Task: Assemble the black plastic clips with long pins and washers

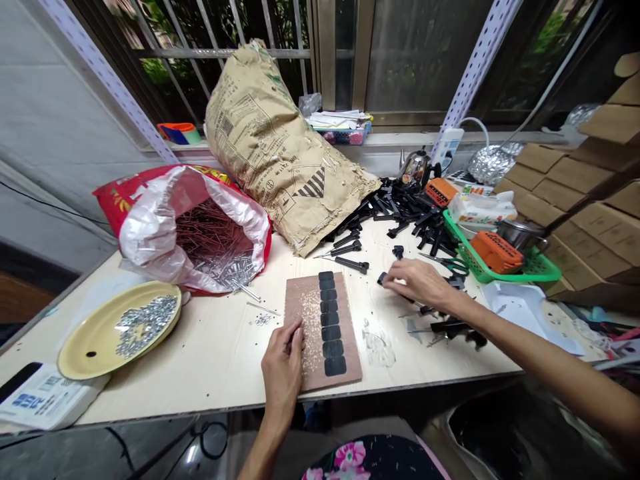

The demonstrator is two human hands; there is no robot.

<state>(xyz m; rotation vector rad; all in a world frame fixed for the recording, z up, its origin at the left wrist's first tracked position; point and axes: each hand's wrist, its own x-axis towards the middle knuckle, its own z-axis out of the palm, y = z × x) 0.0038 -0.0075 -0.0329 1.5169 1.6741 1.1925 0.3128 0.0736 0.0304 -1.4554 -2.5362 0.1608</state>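
My left hand (283, 363) rests on the near left edge of a brown board (313, 313), fingers curled and pinching what looks like a thin metal pin. A column of several black oblong pieces (330, 321) runs down the board's middle. My right hand (417, 281) reaches out to the right of the board, fingers closed on a small black plastic part (383, 278) on the table. More black plastic parts (400, 207) lie heaped behind it, and a few finished ones with pins (445, 327) lie under my forearm.
A red and white bag of metal pins (200, 227) lies open at the left. A yellow plate (90, 347) holds small metal bits. A tan paper sack (275, 147) leans at the back. A green basket (540, 270), cardboard boxes (590, 200) and a kettle (415, 167) stand at the right.
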